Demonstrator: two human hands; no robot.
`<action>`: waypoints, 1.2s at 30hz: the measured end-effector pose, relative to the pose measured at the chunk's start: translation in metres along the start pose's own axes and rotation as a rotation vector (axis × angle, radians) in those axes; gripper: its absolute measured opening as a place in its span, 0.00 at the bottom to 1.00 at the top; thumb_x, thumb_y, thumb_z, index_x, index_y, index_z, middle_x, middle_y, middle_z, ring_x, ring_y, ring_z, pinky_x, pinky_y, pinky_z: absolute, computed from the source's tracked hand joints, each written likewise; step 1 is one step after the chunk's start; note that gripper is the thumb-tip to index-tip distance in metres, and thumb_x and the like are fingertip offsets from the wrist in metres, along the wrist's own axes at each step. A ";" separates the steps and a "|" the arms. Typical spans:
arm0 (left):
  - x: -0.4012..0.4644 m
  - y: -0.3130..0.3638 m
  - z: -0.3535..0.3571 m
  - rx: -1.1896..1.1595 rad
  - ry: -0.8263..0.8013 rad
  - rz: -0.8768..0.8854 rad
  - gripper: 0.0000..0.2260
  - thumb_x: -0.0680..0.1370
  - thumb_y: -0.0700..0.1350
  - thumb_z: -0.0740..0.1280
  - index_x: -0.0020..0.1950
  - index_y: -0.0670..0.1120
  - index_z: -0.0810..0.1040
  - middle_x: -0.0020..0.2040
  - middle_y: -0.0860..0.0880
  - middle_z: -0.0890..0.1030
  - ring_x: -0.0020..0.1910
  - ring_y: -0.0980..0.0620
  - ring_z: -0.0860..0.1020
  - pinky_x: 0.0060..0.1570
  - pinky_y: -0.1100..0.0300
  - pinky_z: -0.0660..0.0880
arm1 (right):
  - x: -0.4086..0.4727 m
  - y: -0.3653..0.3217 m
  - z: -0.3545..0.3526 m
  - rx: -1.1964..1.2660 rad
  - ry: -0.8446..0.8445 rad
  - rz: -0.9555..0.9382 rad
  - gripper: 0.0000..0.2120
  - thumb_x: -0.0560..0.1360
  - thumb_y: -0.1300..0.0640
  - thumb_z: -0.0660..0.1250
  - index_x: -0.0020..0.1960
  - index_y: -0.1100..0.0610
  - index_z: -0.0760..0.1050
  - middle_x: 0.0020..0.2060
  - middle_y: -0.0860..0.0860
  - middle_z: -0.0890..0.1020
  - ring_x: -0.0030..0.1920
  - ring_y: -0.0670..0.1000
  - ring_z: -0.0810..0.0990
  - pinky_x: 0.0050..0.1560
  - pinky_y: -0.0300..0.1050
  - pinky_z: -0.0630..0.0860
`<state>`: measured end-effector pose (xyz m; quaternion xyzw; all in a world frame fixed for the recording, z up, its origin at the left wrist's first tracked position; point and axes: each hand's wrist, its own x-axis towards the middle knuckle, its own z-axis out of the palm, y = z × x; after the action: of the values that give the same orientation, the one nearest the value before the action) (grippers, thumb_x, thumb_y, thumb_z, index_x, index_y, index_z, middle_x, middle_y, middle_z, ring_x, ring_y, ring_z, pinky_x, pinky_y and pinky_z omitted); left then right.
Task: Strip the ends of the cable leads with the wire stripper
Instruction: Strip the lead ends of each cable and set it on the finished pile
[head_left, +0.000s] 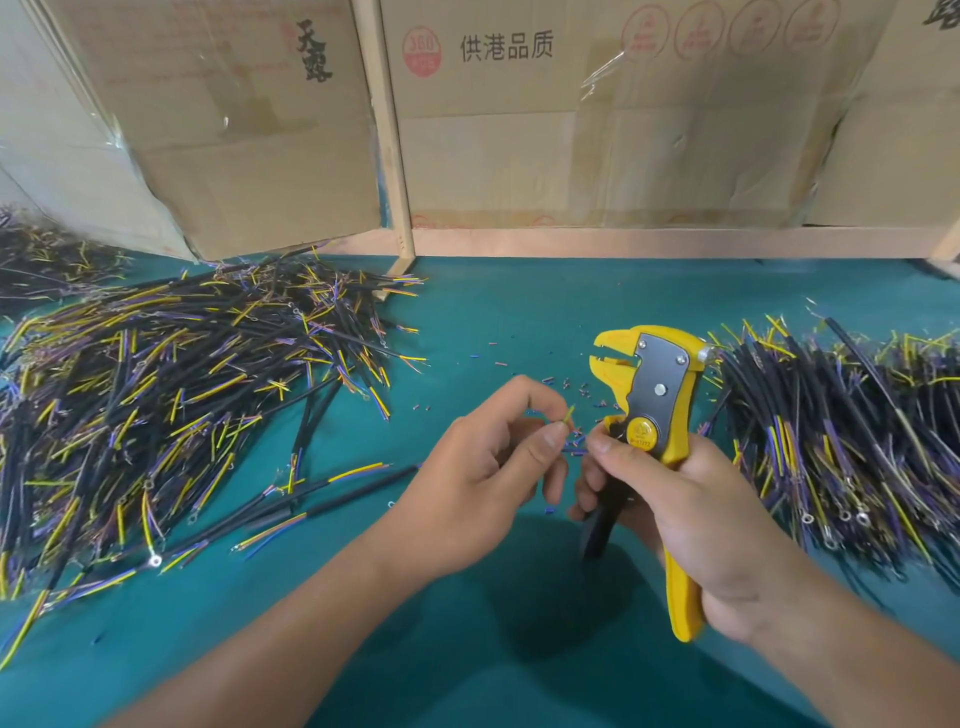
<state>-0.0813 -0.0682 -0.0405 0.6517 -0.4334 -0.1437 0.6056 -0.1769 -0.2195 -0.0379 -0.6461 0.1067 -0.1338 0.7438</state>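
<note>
My right hand (691, 514) grips the yellow wire stripper (649, 395) by its handles, jaws pointing up and left. The same hand's lower fingers hold a black cable (597, 535) that hangs toward the table. My left hand (488, 467) pinches the cable's thin yellow-green lead (569, 415) between thumb and forefinger, just left of the stripper. Blue leads (576, 447) show between the two hands. The stripper's jaws hold nothing.
A big heap of black cables with yellow, blue and purple leads (171, 395) covers the left of the teal table (498, 322). Another heap (841, 441) lies at the right. Snipped insulation bits (566, 384) dot the middle. Cardboard boxes (597, 114) stand behind.
</note>
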 end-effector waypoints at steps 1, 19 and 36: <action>0.000 0.001 0.000 -0.025 0.013 -0.004 0.08 0.81 0.54 0.60 0.51 0.51 0.71 0.31 0.50 0.77 0.26 0.52 0.62 0.28 0.65 0.62 | 0.000 0.000 0.000 -0.003 -0.002 -0.002 0.11 0.79 0.58 0.68 0.38 0.55 0.81 0.33 0.56 0.79 0.35 0.56 0.79 0.49 0.64 0.80; 0.001 0.001 -0.002 0.386 0.128 -0.021 0.06 0.80 0.49 0.60 0.45 0.57 0.63 0.27 0.49 0.77 0.23 0.55 0.64 0.26 0.66 0.62 | 0.011 -0.016 -0.020 0.033 -0.151 0.104 0.10 0.69 0.49 0.72 0.39 0.57 0.81 0.34 0.57 0.78 0.36 0.57 0.77 0.43 0.53 0.79; -0.002 0.019 0.010 0.920 0.035 0.240 0.07 0.80 0.54 0.48 0.52 0.52 0.58 0.26 0.48 0.72 0.24 0.39 0.65 0.22 0.52 0.66 | 0.002 -0.016 -0.009 -0.180 -0.155 0.084 0.08 0.79 0.61 0.67 0.42 0.59 0.81 0.33 0.55 0.80 0.35 0.54 0.79 0.43 0.51 0.82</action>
<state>-0.0968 -0.0715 -0.0261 0.8000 -0.5138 0.1452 0.2738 -0.1789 -0.2312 -0.0229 -0.7136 0.0878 -0.0420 0.6938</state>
